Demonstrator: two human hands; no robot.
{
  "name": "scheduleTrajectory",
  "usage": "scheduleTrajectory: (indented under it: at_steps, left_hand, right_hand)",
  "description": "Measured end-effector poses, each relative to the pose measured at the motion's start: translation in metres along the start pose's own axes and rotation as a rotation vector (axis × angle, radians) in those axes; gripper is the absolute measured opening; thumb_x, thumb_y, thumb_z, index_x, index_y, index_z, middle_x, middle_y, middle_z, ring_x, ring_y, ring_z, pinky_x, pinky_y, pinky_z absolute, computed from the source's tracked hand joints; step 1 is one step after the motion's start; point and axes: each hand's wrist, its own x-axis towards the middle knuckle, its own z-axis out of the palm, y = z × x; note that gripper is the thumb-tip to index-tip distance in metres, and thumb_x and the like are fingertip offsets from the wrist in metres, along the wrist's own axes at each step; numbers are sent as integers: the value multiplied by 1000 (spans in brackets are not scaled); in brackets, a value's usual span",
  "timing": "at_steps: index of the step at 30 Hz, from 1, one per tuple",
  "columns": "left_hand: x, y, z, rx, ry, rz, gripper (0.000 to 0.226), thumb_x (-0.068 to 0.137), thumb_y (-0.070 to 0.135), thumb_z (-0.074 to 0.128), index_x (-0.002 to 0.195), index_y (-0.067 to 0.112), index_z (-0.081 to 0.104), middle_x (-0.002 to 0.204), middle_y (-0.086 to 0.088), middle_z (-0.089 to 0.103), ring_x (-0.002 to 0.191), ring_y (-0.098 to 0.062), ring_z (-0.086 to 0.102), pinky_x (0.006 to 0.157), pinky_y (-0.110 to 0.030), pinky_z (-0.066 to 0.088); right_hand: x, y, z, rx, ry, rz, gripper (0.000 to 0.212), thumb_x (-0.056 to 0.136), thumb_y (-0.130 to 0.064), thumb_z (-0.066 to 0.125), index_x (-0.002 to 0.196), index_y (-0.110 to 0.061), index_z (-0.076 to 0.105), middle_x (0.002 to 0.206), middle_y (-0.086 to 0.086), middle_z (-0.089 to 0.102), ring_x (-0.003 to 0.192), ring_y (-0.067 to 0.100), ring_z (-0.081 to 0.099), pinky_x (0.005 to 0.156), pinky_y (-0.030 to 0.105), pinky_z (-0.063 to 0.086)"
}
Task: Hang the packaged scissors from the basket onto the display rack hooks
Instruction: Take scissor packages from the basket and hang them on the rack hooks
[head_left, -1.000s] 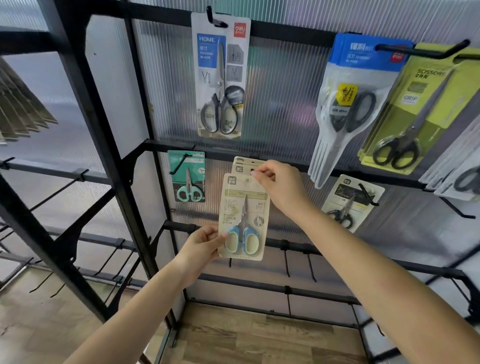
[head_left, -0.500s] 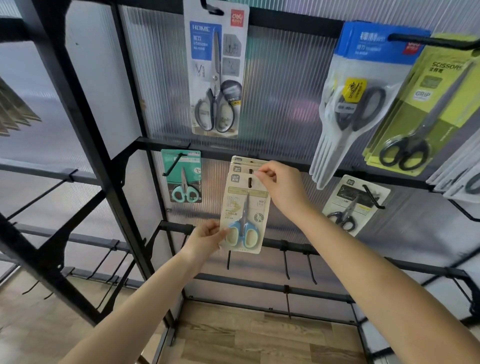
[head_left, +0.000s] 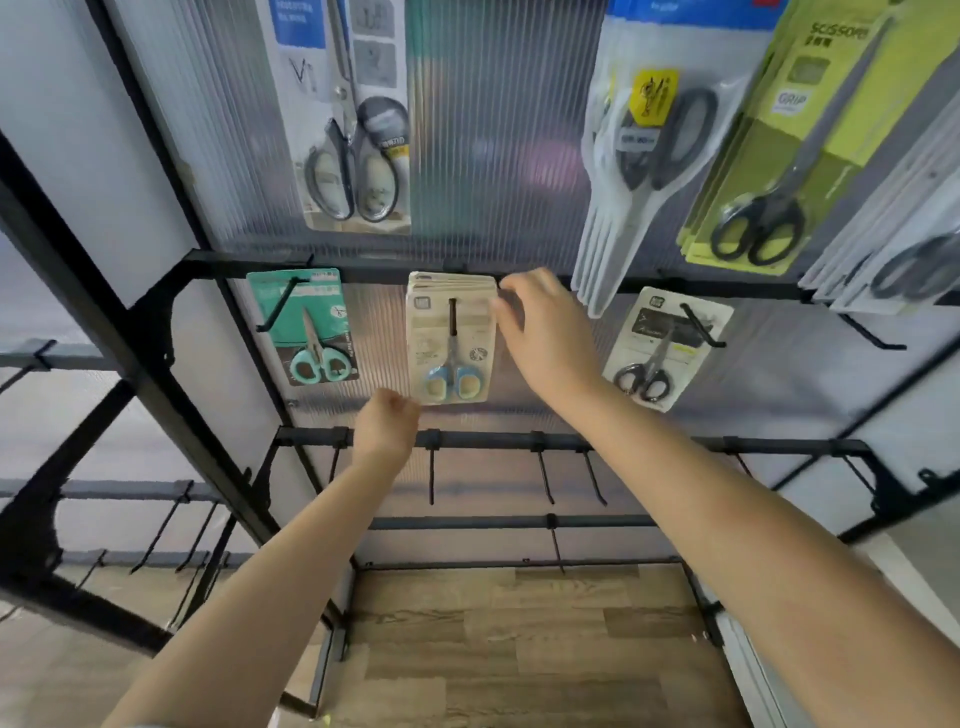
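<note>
From the head camera, the stack of beige packs with blue-handled scissors hangs on a hook of the black display rack, middle row. The right hand sits at the stack's upper right edge, fingers loosely spread and touching the cards rather than pinching them. The left hand is curled just under the lower left corner — whether it grips the pack or only steadies it I cannot tell.

This batch looks hung, judging by the hook showing through the front card; what is left seems to be letting go and fetching more. The basket is out of view, so how many remain is unknown.

Counting: one teal pack on the left, one small black-handled pack on the right, and above them a single large grey pack, a white bundle and a yellow-green bundle — their cards too overlapped to count. Several bare hooks wait on the lower bar.
</note>
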Motion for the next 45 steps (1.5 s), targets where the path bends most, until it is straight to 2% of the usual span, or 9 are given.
scheduleTrajectory:
  at_steps: [4, 9, 13, 18, 24, 30, 36, 41, 45]
  left_hand:
    - [-22, -11, 11, 230, -203, 111, 15, 95, 16, 44, 97, 5, 55, 77, -5, 53, 74, -21, 52, 57, -26, 34]
    - [-71, 16, 41, 462, -450, 487, 27, 97, 16, 40, 104, -2, 60, 96, -21, 63, 93, -37, 59, 74, -36, 45]
    - [-130, 38, 88, 476, -615, 783, 23, 96, 16, 41, 98, -1, 57, 92, -17, 58, 92, -34, 59, 67, -31, 40]
    - [-236, 45, 155, 446, -933, 936, 33, 97, 23, 44, 123, 6, 54, 121, -18, 57, 107, -33, 56, 85, -34, 45]
    - [-345, 21, 226, 546, -1219, 1168, 44, 100, 24, 43, 137, 1, 41, 145, -15, 41, 133, -26, 38, 103, -27, 24]
    - [-417, -4, 305, 719, -1379, 1167, 29, 98, 25, 44, 115, 3, 53, 119, -19, 55, 115, -31, 51, 84, -32, 37]
    - [-463, -32, 382, 910, -1407, 1141, 17, 97, 17, 42, 104, 5, 52, 92, -6, 55, 87, -27, 50, 66, -27, 29]
    - [-467, -84, 429, 1083, -1455, 1043, 24, 96, 18, 44, 110, 1, 53, 115, -16, 56, 102, -30, 53, 76, -35, 39]
    - [-448, -137, 468, 1224, -1475, 997, 24, 93, 17, 45, 108, 2, 56, 111, -16, 59, 103, -31, 54, 80, -39, 44]
  right_hand:
    - [-50, 13, -21, -112, -21, 181, 33, 98, -25, 46, 122, -4, 55, 119, 11, 57, 107, 26, 55, 83, 35, 44]
    - [-130, 23, -68, -229, 2, 456, 35, 100, -26, 41, 125, -4, 53, 121, 12, 56, 106, 29, 55, 78, 32, 42]
    - [-221, 31, -111, -332, 30, 680, 40, 100, -27, 41, 131, -3, 48, 127, 15, 54, 114, 30, 52, 90, 38, 41]
    - [-354, 31, -170, -459, 28, 1033, 38, 100, -25, 39, 128, -2, 48, 127, 19, 51, 115, 35, 50, 92, 41, 39]
    - [-492, 27, -211, -500, 53, 1409, 33, 99, -21, 41, 121, 1, 51, 119, 19, 55, 111, 37, 52, 87, 43, 44]
    - [-591, 46, -226, -447, 27, 1630, 37, 99, -23, 40, 128, -2, 49, 124, 17, 53, 113, 32, 51, 88, 35, 41]
    - [-671, 90, -235, -320, -48, 1751, 37, 99, -18, 39, 130, 0, 48, 130, 16, 51, 118, 30, 48, 91, 36, 40]
    - [-739, 136, -218, -235, -113, 1859, 27, 97, -18, 39, 116, -6, 54, 116, 13, 55, 105, 29, 53, 77, 34, 40]
    - [-770, 167, -188, -145, -189, 1929, 32, 100, -18, 38, 124, -1, 50, 125, 16, 51, 117, 28, 46, 89, 33, 38]
